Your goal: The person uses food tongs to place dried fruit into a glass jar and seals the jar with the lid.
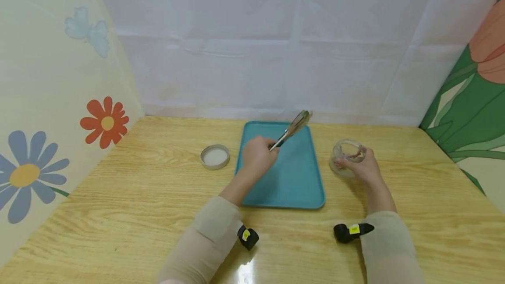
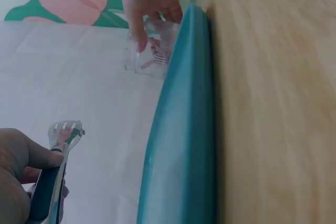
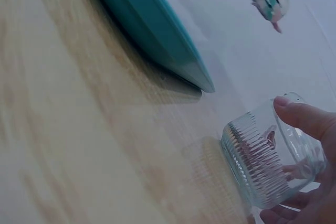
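Observation:
My left hand (image 1: pixel 258 154) grips the dark handle of metal tongs (image 1: pixel 297 123), held above a blue tray with their slotted head pointing away to the right. A small reddish-brown piece (image 3: pixel 276 26) sticks out at the tongs' tip in the right wrist view. To the right of the tray, my right hand (image 1: pixel 368 168) holds a clear ribbed glass jar (image 3: pixel 252 153) around its upper part, thumb at the rim. Reddish-brown bits (image 3: pixel 270 136) show through the glass. The jar has no lid on and stands close to the table surface.
The blue rectangular tray (image 1: pixel 284 179) lies on the wood-grain table (image 1: pixel 158 205) between the hands. Left of it is a round lid (image 1: pixel 215 157) with a white inside. A white sheet (image 1: pixel 236 56) rises behind the table, with flower-patterned panels at both sides.

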Action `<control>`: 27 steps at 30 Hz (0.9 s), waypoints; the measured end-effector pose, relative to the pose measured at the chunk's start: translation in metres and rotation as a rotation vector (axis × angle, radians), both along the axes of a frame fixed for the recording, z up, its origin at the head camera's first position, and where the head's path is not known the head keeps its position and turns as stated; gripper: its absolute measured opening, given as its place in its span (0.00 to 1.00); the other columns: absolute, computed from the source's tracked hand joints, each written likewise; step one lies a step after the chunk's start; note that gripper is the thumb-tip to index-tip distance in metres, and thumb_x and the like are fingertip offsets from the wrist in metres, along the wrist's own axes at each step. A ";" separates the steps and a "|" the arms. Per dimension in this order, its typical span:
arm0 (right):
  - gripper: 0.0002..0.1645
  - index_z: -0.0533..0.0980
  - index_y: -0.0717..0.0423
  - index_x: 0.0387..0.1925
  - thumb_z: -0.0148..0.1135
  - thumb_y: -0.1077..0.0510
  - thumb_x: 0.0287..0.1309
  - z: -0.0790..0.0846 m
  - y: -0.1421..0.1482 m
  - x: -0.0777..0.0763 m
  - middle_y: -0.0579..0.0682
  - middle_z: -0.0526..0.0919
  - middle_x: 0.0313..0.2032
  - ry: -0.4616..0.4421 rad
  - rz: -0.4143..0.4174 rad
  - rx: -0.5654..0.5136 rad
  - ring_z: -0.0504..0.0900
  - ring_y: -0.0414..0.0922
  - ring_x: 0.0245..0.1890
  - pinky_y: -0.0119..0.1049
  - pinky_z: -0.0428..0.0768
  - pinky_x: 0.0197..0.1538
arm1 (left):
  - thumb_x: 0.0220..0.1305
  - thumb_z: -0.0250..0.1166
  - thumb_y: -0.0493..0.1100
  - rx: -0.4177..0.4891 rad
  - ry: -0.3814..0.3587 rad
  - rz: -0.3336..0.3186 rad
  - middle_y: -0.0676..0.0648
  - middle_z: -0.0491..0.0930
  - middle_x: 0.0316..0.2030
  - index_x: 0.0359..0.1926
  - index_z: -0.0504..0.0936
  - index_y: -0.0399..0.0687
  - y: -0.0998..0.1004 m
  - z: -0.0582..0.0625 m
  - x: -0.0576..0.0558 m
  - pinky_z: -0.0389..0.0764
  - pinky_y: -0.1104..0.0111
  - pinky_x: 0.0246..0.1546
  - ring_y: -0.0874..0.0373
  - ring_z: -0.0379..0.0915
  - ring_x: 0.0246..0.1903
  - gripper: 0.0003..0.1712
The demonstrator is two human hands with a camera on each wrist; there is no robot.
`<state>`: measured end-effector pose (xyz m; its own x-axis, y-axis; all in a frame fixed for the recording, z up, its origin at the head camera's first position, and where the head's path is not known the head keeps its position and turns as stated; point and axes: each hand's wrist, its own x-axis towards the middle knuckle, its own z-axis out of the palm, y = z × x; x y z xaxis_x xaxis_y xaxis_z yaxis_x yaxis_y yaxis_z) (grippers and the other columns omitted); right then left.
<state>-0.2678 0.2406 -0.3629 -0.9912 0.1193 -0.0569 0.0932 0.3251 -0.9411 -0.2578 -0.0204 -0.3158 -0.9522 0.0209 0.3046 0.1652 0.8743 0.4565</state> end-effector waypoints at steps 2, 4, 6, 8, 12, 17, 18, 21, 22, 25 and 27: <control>0.60 0.37 0.63 0.62 0.68 0.50 0.40 -0.001 0.000 -0.001 0.64 0.61 0.52 -0.003 0.003 -0.002 0.64 0.53 0.50 0.41 0.62 0.48 | 0.53 0.61 0.48 -0.005 -0.002 -0.008 0.51 0.75 0.25 0.37 0.83 0.56 0.006 0.004 0.000 0.67 0.68 0.20 0.58 0.70 0.25 0.10; 0.60 0.38 0.63 0.62 0.67 0.50 0.40 -0.001 -0.001 -0.001 0.64 0.61 0.52 -0.004 0.005 -0.006 0.64 0.53 0.50 0.41 0.62 0.48 | 0.54 0.60 0.49 -0.006 -0.006 -0.010 0.52 0.75 0.25 0.38 0.82 0.58 0.012 0.009 0.000 0.66 0.69 0.19 0.59 0.69 0.24 0.11; 0.60 0.37 0.64 0.62 0.67 0.50 0.41 0.000 -0.001 0.000 0.65 0.61 0.52 0.001 0.018 -0.003 0.63 0.54 0.51 0.42 0.61 0.48 | 0.54 0.59 0.50 -0.005 -0.016 -0.011 0.52 0.74 0.26 0.39 0.82 0.59 0.018 0.013 0.000 0.66 0.69 0.18 0.59 0.68 0.24 0.11; 0.59 0.36 0.64 0.62 0.66 0.50 0.42 0.001 -0.001 0.001 0.66 0.60 0.52 0.007 0.028 -0.001 0.62 0.55 0.52 0.43 0.60 0.49 | 0.55 0.59 0.50 -0.003 -0.022 -0.016 0.53 0.73 0.26 0.40 0.81 0.60 0.024 0.017 0.000 0.65 0.70 0.18 0.60 0.68 0.24 0.12; 0.61 0.38 0.63 0.62 0.67 0.47 0.39 -0.007 0.002 -0.004 0.64 0.61 0.51 0.021 0.007 0.019 0.64 0.52 0.49 0.40 0.63 0.45 | 0.56 0.58 0.50 0.002 -0.008 -0.041 0.53 0.73 0.26 0.41 0.81 0.59 0.035 0.022 0.002 0.64 0.70 0.18 0.60 0.67 0.24 0.12; 0.62 0.42 0.62 0.61 0.69 0.42 0.32 -0.027 0.012 -0.020 0.60 0.63 0.48 0.042 -0.009 0.041 0.66 0.48 0.45 0.37 0.64 0.40 | 0.55 0.59 0.49 0.020 0.040 -0.079 0.53 0.76 0.25 0.38 0.82 0.59 0.047 0.025 0.003 0.64 0.72 0.15 0.61 0.69 0.22 0.10; 0.63 0.42 0.62 0.61 0.69 0.41 0.32 -0.030 0.014 -0.023 0.61 0.64 0.49 0.046 -0.001 0.039 0.66 0.49 0.45 0.37 0.64 0.41 | 0.55 0.59 0.49 0.015 0.045 -0.084 0.54 0.75 0.24 0.38 0.83 0.59 0.049 0.025 0.003 0.64 0.72 0.15 0.61 0.68 0.22 0.10; 0.65 0.41 0.62 0.61 0.69 0.40 0.30 -0.036 0.018 -0.027 0.63 0.64 0.50 0.057 0.007 0.036 0.66 0.52 0.48 0.40 0.63 0.44 | 0.55 0.59 0.49 0.011 0.051 -0.097 0.55 0.74 0.22 0.36 0.83 0.60 0.056 0.025 0.004 0.63 0.72 0.14 0.62 0.67 0.21 0.09; 0.66 0.40 0.62 0.62 0.69 0.40 0.30 -0.036 0.018 -0.027 0.63 0.64 0.50 0.055 0.010 0.030 0.65 0.53 0.48 0.41 0.63 0.45 | 0.54 0.59 0.49 0.009 0.052 -0.099 0.55 0.73 0.22 0.35 0.83 0.60 0.059 0.025 0.005 0.63 0.72 0.14 0.63 0.67 0.20 0.08; 0.66 0.38 0.62 0.62 0.68 0.41 0.31 -0.028 0.014 -0.021 0.64 0.63 0.51 0.048 0.015 0.017 0.65 0.55 0.50 0.43 0.62 0.47 | 0.54 0.59 0.49 0.004 0.070 -0.115 0.56 0.73 0.20 0.34 0.83 0.60 0.065 0.023 0.007 0.62 0.73 0.13 0.63 0.66 0.19 0.08; 0.67 0.37 0.62 0.63 0.68 0.40 0.31 -0.027 0.014 -0.020 0.64 0.62 0.51 0.046 0.020 0.018 0.65 0.54 0.50 0.43 0.62 0.48 | 0.54 0.60 0.48 -0.004 0.083 -0.133 0.55 0.72 0.20 0.33 0.84 0.59 0.069 0.022 0.009 0.62 0.73 0.14 0.63 0.65 0.19 0.08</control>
<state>-0.2877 0.2549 -0.3900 -0.9949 0.1000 -0.0093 0.0433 0.3431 -0.9383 -0.2491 0.0486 -0.2943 -0.9126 0.1471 0.3814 0.3169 0.8440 0.4328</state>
